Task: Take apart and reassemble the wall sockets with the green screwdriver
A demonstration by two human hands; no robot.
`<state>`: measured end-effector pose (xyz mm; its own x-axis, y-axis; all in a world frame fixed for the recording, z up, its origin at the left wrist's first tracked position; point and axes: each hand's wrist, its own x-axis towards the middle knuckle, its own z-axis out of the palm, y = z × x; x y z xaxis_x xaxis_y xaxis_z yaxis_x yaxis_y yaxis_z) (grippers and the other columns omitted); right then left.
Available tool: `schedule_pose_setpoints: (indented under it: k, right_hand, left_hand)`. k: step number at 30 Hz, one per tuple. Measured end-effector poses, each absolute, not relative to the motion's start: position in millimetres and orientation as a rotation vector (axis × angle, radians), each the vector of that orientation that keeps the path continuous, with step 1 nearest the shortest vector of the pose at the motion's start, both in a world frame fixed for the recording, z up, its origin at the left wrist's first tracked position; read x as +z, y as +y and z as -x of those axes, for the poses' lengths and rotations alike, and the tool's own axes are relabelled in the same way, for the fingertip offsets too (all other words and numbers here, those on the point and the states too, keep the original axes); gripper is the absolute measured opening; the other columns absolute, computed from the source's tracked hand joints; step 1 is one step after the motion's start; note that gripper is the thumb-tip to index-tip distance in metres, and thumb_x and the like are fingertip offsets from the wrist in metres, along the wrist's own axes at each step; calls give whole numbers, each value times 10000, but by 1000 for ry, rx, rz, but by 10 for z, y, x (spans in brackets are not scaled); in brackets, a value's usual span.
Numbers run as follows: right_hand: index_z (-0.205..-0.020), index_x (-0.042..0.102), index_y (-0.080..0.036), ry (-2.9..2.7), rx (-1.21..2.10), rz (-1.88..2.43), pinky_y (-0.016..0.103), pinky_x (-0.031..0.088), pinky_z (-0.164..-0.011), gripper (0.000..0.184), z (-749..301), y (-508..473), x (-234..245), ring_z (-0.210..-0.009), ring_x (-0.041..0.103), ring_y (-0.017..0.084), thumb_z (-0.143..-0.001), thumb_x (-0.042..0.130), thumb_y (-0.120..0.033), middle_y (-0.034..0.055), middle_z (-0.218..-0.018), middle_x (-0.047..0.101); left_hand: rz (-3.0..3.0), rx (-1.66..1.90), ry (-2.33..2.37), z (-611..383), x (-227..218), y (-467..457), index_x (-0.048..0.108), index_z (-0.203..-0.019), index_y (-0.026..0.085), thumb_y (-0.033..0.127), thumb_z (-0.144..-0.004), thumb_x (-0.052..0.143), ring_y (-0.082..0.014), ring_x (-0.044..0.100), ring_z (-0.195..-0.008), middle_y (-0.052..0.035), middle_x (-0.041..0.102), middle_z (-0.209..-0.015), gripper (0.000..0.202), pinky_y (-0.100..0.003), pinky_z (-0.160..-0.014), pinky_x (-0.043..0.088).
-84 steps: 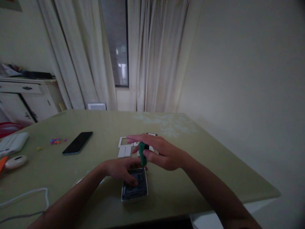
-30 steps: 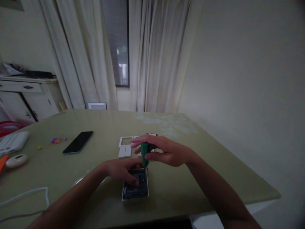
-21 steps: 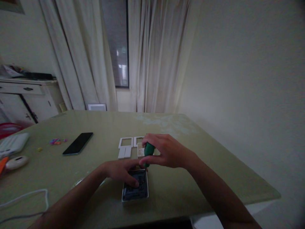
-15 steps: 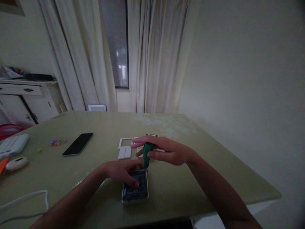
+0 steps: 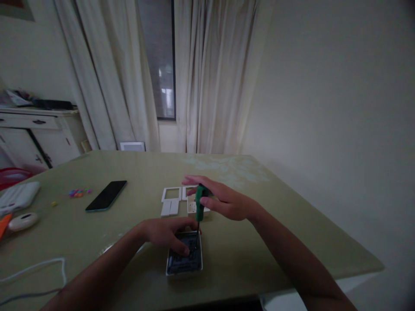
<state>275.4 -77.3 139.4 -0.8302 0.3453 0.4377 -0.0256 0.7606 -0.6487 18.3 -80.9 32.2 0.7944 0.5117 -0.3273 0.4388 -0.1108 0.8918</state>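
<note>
My left hand (image 5: 167,234) grips a small rectangular box (image 5: 184,264) with a white rim and a dark face, probably a wall switch. The thumb presses on the dark face and the fingers reach round the far edge. Between the thumb and fingers of my right hand (image 5: 227,201) is a green-handled screwdriver (image 5: 199,210). It stands nearly upright, its thin shaft running down to the right part of the dark face; the exact contact of the tip is too small to make out.
Beyond the hands lie a white square frame (image 5: 171,188), a pair of white plates (image 5: 170,207) and a white shallow box (image 5: 192,208), partly hidden. To the left are a phone (image 5: 107,195), small colourful bits (image 5: 77,193), a white oval object (image 5: 23,221) and a cable (image 5: 35,264).
My right hand and the screwdriver handle have risen slightly, showing more of the shaft and the white parts behind. The fingers have shifted on the handle. My left hand and the box stay put.
</note>
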Motion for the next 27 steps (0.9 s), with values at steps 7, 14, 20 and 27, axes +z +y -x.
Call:
schedule_pose_setpoints:
  k: [7,14,20,27]
  right_hand:
    - [-1236,713,-167,-2309,978,165,305,610,-885,349,-2761,-796,1434,-973,759,169,-923,833,-268,74,-1089,785]
    - [-1213,736,-209,-2327,454,351,293,564,-851,392,-2724,-944,1389,-894,733,164,-881,871,-367,41,-1026,792]
    - [-1136,727,-218,-1922,739,604,271,574,-670,353,-3003,-813,1130,-720,723,157,-893,845,-445,31,-880,790]
    - [-797,599,-207,-904,1222,741,177,577,-542,546,-3256,-455,622,-609,725,121,-584,1021,-480,-12,-758,771]
  left_hand:
    - [-1835,53,744,-188,397,-813,599,-1352,261,395,-779,860,-281,722,-1034,-31,743,-1167,644,-337,-828,590]
    - [-1905,54,733,-182,423,-828,620,-1354,283,378,-817,834,-285,707,-1119,-21,738,-1255,586,-365,-954,580]
    - [-2029,90,855,-132,587,-890,695,-1306,288,448,-797,858,-284,704,-1084,-27,757,-1216,558,-354,-905,561]
    - [-2286,460,1359,212,481,-539,724,-1211,203,442,-863,715,-348,686,-1186,-139,739,-1301,422,-467,-1044,531]
